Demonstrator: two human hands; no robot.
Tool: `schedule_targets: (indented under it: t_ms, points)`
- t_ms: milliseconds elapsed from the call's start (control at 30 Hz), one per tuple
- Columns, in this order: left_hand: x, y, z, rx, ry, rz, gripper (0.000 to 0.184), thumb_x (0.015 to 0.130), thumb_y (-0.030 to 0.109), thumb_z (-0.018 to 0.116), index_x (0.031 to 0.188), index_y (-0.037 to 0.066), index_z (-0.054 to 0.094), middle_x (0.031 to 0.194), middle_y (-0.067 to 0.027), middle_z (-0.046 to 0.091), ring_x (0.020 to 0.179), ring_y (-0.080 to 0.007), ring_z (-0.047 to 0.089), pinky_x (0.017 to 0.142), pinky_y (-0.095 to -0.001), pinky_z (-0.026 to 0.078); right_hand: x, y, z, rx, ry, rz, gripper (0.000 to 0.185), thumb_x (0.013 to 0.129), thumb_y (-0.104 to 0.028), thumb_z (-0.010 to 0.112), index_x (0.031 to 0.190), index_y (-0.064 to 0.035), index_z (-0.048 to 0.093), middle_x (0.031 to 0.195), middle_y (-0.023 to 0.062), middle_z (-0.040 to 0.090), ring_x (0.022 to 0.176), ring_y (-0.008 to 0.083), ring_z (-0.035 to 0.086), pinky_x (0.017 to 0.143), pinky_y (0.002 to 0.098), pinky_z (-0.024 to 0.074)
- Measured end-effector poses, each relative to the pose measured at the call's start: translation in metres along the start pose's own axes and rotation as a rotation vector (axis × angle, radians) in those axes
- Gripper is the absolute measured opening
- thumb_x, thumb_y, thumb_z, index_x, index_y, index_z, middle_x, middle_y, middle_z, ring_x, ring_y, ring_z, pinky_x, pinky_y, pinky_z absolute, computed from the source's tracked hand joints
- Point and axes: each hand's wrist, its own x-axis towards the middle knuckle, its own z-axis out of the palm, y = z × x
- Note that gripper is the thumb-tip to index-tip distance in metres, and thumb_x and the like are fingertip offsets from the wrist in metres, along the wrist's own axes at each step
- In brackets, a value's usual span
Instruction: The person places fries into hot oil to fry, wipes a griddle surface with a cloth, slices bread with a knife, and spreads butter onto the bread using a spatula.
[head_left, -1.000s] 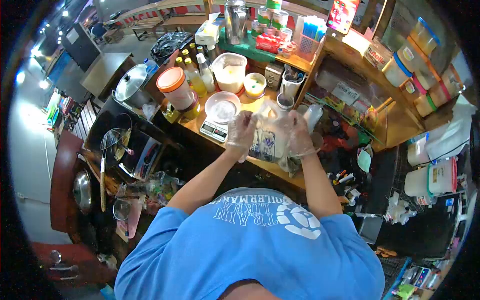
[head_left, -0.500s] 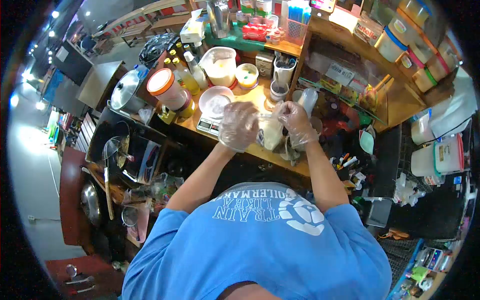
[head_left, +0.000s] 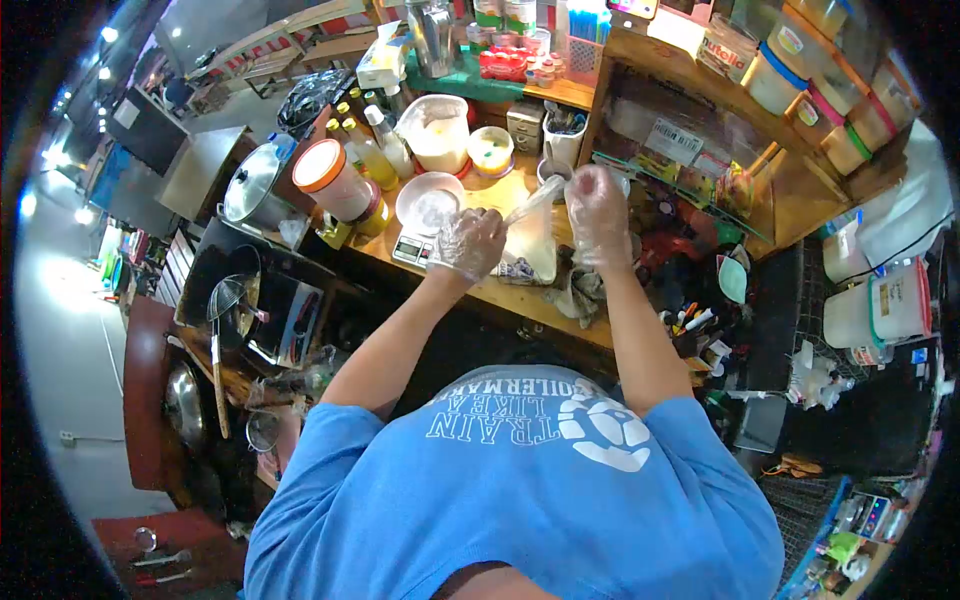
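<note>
Both my hands wear clear plastic gloves. My right hand (head_left: pixel 598 215) is raised over the counter, its fingers closed on one end of a clear plastic bag (head_left: pixel 540 245). A twisted strand of the bag stretches across to my left hand (head_left: pixel 472 243), whose curled fingers grip it. The bag's pale lower part hangs at the counter between my hands; what is in it I cannot make out. Just left of my left hand stands a kitchen scale (head_left: pixel 412 248) with a pale pink bowl (head_left: pixel 430 203) on it. A crumpled grey cloth (head_left: pixel 578 297) lies below my right hand.
Behind the bowl stand a white tub (head_left: pixel 436 135), a small round container (head_left: pixel 491 150) and an orange-lidded jar (head_left: pixel 328 175). Several bottles (head_left: pixel 372 150) are beside them. A pot (head_left: pixel 250 185) and a wok with a strainer (head_left: pixel 228 297) are at left. A wooden shelf (head_left: pixel 690 65) borders the right.
My hands have moved apart: the right has gone up and slightly right, the left slightly down. A strand of the bag is now pulled taut between them.
</note>
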Motion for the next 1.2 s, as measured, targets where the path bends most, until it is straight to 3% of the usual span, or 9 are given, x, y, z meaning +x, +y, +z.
schedule_targets:
  t_ms: [167,367,433,767,933,1033,1100,1167,1200]
  points:
    - [-0.003,0.014,0.006,-0.093,-0.040,-0.058,0.014,0.088,0.018,0.061,0.081,0.006,0.060,0.071,-0.0182,0.063,0.071,-0.0375,0.063,0.066,-0.0502,0.050,-0.030,-0.007,0.005,0.188,-0.685,0.312,0.032,0.094,-0.031,0.062,0.081,-0.0023,0.065,0.070,0.0123,0.068,0.056,0.0228,0.066,0.054,0.0379,0.0551]
    - [-0.004,0.024,-0.012,0.134,-0.009,0.181,0.009,0.083,0.013,0.062,0.090,0.007,0.062,0.081,-0.0118,0.062,0.068,-0.0295,0.063,0.058,-0.0447,0.051,-0.032,0.071,0.083,0.538,-0.351,-0.129,0.035,0.095,-0.031,0.064,0.080,0.0014,0.065,0.065,0.0081,0.064,0.051,0.0163,0.062,0.048,0.0309,0.0516]
    - [-0.020,-0.001,0.013,0.209,-0.029,0.215,0.020,0.082,0.012,0.062,0.101,0.006,0.061,0.097,-0.0119,0.061,0.072,-0.0275,0.063,0.060,-0.0431,0.052,-0.033,0.026,0.053,0.732,-0.327,0.635,0.034,0.095,-0.029,0.065,0.080,0.0016,0.065,0.064,0.0069,0.063,0.050,0.0160,0.061,0.045,0.0305,0.0510]
    - [0.035,0.038,-0.050,-0.199,-0.013,-0.252,0.026,0.088,0.027,0.065,0.077,0.004,0.067,0.084,-0.0160,0.070,0.082,-0.0329,0.068,0.071,-0.0422,0.053,-0.042,0.046,0.048,0.692,-0.211,0.560,0.041,0.101,-0.037,0.053,0.074,-0.0068,0.054,0.063,-0.0005,0.046,0.050,0.0114,0.046,0.043,0.0297,0.0479]
    - [0.047,0.032,-0.007,0.321,-0.807,0.541,0.024,0.093,0.021,0.052,0.087,0.007,0.071,0.092,-0.0111,0.072,0.084,-0.0308,0.071,0.074,-0.0442,0.055,-0.057,0.066,0.030,0.315,-0.204,-0.015,0.048,0.101,-0.043,0.049,0.081,-0.0010,0.060,0.063,0.0112,0.049,0.053,0.0256,0.047,0.060,0.0427,0.0426]
    - [0.045,0.033,-0.022,0.501,-0.617,-0.149,0.019,0.090,0.019,0.056,0.088,0.008,0.071,0.094,-0.0096,0.072,0.085,-0.0299,0.071,0.074,-0.0443,0.055,-0.060,0.078,0.016,-0.212,-0.019,-0.582,0.038,0.101,-0.031,0.050,0.093,0.0035,0.063,0.071,0.0118,0.052,0.066,0.0198,0.049,0.070,0.0404,0.0440]
    - [0.046,0.044,-0.033,0.432,-0.532,-0.233,0.017,0.086,0.019,0.058,0.089,0.008,0.071,0.093,-0.0102,0.072,0.087,-0.0289,0.070,0.076,-0.0448,0.055,-0.057,0.041,-0.009,0.063,-0.324,0.213,0.042,0.101,-0.031,0.050,0.085,0.0058,0.061,0.066,0.0137,0.055,0.064,0.0231,0.046,0.068,0.0413,0.0418]
    - [0.033,0.035,-0.018,0.240,0.086,0.558,0.018,0.083,0.019,0.060,0.091,0.009,0.072,0.091,-0.0115,0.072,0.087,-0.0304,0.070,0.078,-0.0459,0.054,-0.059,0.032,-0.021,0.077,-0.369,0.248,0.044,0.101,-0.033,0.050,0.084,0.0068,0.061,0.069,0.0180,0.058,0.064,0.0300,0.046,0.068,0.0430,0.0417]
    - [0.038,0.038,0.005,0.056,-0.242,0.419,0.019,0.082,0.019,0.061,0.093,0.009,0.073,0.092,-0.0127,0.073,0.089,-0.0313,0.069,0.081,-0.0451,0.053,-0.059,0.031,-0.024,0.095,-0.421,0.267,0.046,0.101,-0.034,0.050,0.084,0.0077,0.060,0.072,0.0223,0.060,0.065,0.0369,0.047,0.068,0.0447,0.0417]
